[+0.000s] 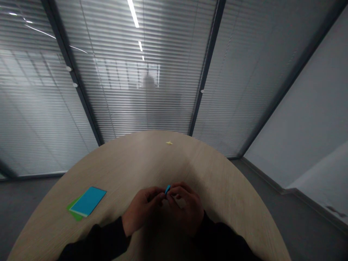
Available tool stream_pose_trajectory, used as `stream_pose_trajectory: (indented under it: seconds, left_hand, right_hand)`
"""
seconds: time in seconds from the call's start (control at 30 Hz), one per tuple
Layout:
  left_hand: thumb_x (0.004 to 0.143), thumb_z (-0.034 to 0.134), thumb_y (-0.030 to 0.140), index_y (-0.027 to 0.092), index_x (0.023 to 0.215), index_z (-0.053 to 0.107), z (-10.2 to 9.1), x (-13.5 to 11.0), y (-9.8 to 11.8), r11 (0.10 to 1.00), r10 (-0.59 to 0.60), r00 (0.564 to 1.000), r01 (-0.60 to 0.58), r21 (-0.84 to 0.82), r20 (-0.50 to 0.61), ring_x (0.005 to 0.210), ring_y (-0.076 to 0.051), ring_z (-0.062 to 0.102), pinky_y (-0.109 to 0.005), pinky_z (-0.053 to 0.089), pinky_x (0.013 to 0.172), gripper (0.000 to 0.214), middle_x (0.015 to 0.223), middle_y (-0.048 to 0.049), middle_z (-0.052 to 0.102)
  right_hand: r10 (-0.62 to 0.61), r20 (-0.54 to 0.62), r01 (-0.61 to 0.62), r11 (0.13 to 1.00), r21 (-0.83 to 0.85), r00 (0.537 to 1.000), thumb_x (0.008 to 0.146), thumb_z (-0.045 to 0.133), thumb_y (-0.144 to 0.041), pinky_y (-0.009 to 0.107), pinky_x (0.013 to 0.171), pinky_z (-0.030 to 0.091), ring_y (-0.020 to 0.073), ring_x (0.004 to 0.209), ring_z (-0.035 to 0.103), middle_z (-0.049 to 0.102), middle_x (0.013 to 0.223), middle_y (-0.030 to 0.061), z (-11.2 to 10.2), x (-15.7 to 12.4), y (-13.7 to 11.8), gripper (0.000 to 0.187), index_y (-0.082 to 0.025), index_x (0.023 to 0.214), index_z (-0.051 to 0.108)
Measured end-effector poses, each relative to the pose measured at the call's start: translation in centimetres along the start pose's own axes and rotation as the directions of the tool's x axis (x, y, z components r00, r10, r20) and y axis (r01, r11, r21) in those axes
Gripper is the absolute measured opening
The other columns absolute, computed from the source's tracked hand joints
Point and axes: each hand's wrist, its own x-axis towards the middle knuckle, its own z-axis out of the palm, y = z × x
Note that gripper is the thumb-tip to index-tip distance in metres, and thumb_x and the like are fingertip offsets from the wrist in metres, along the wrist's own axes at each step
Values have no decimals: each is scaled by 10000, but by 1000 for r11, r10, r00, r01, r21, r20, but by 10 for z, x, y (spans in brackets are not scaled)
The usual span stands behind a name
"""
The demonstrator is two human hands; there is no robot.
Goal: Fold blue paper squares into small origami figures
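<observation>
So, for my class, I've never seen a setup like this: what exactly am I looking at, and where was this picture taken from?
There is no machine here, just a person's two bare hands. The one picture comes from a camera worn on the person's head, looking forward and down, so the forearms in dark sleeves enter from the bottom. The left hand and right hand meet in front of the person, pinching a small blue piece of paper between them. On the rounded wood-look table, a blue sheet lies on a green sheet to the left, and a small yellow object sits near the far edge.
</observation>
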Motion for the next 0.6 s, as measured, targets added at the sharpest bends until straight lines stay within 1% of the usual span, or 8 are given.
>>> stream_pose_trajectory:
  seconds: [0.17, 0.27, 0.4, 0.5, 0.6]
  left_hand:
    - [867, 555, 393, 147, 980, 722, 0, 1, 2, 1000, 7, 1000, -7, 17, -5, 764, -204, 626, -310, 477, 711, 318, 866, -77, 736]
    - [880, 545, 393, 154, 989, 716, 0, 1, 0, 1000, 7, 1000, -7, 22, 0, 763, -201, 625, -307, 477, 707, 314, 856, -69, 729]
    - [884, 548, 391, 151, 981, 714, -1, 2, -4, 1000, 8, 1000, -8, 23, -2, 770, -204, 628, -310, 476, 718, 307, 852, -68, 726]
    - [886, 547, 398, 154, 977, 717, -1, 3, -6, 1000, 17, 1000, -17, 21, -5, 767, -205, 630, -307, 475, 711, 311, 834, -62, 724]
    - [882, 556, 393, 150, 972, 717, -1, 3, -6, 1000, 23, 1000, -23, -6, -8, 768, -205, 631, -307, 478, 711, 305, 850, -68, 727]
  right_hand:
    - [37, -6, -37, 999, 29, 999, 842, 588, -186, 270, 606, 509, 155, 703, 621, 642, 843, 41, -1, -1, -1, 89, -208, 804, 665]
    - [68, -16, -67, 997, 50, 998, 841, 591, -191, 271, 610, 519, 152, 707, 625, 642, 859, 40, -1, -2, -2, 87, -209, 808, 669]
    - [99, -2, -99, 992, 77, 995, 833, 594, -188, 260, 594, 531, 151, 705, 634, 648, 850, 39, 0, -1, -3, 88, -207, 796, 671]
    - [64, -2, -64, 998, 28, 998, 823, 603, -179, 264, 602, 542, 152, 697, 640, 664, 849, 40, 0, 1, 0, 87, -210, 817, 684]
    - [-20, 17, 21, 999, -45, 1000, 824, 628, -178, 284, 658, 559, 166, 743, 663, 691, 883, 49, 0, 0, 4, 120, -218, 912, 700]
